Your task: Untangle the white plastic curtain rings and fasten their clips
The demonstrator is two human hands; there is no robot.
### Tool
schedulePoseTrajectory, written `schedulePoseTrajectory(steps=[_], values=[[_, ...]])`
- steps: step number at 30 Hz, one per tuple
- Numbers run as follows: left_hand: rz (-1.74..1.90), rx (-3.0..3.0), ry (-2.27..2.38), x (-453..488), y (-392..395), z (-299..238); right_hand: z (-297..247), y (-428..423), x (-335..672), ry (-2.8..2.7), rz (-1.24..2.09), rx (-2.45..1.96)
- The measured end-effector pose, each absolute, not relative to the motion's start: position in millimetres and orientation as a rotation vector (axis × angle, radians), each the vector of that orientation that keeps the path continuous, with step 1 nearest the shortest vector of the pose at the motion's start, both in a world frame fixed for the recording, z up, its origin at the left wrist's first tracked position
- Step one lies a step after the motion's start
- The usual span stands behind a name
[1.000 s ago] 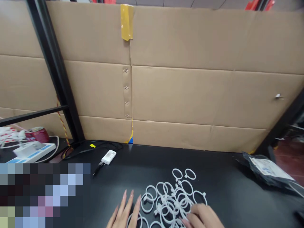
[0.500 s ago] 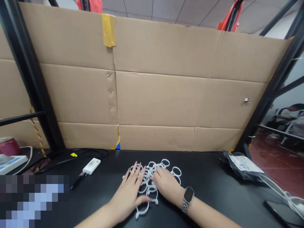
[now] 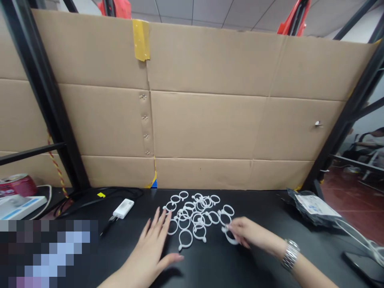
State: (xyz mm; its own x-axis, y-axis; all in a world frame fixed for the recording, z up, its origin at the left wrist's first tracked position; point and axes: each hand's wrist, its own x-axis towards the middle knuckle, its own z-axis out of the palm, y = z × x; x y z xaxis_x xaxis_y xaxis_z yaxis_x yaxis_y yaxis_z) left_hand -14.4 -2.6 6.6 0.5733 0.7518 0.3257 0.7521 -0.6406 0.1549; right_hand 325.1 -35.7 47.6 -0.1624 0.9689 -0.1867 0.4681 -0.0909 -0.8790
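Several white plastic rings (image 3: 195, 214) lie spread on the black table (image 3: 255, 264) in front of the cardboard wall. My left hand (image 3: 151, 248) lies flat and open on the table just left of the rings, its fingertips near the closest ones. My right hand (image 3: 247, 233) is at the right edge of the spread, fingers pinched on one white ring (image 3: 229, 237). A metal watch (image 3: 289, 255) is on my right wrist.
A cardboard wall (image 3: 204, 120) closes off the back of the table. A white adapter with a black cable (image 3: 123, 208) lies at the left, beyond it a white power strip (image 3: 18, 202) and a red can (image 3: 16, 184). A dark plastic bag (image 3: 312, 208) sits at the right.
The rings were bunched under both hands; now they lie spread out. My left hand has drawn back to the left, and my right hand has moved right, pinching one ring.
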Motion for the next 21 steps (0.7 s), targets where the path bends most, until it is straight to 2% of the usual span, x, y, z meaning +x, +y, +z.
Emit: schedulePoseTrajectory(steps=[5,8,11,14,17,21], values=[[-0.598,-2.752,-1.327,25,23,16,43,11,295,-1.515,1.039,-1.412],[-0.634,-2.749,-1.294,21,21,25,41,0,273,-1.488,1.131,-1.287],[-0.649,-2.786,-1.207,12,3,28,36,-27,249,-1.533,1.359,-1.189],[-0.695,-2.828,-0.897,9,-11,20,30,-47,231,-1.605,1.526,-1.134],[-0.771,-2.698,-0.634,10,-10,4,25,-51,226,-1.658,1.540,-1.126],[-0.717,-2.526,-0.660,6,1,-15,17,-37,232,-1.621,1.425,-1.221]])
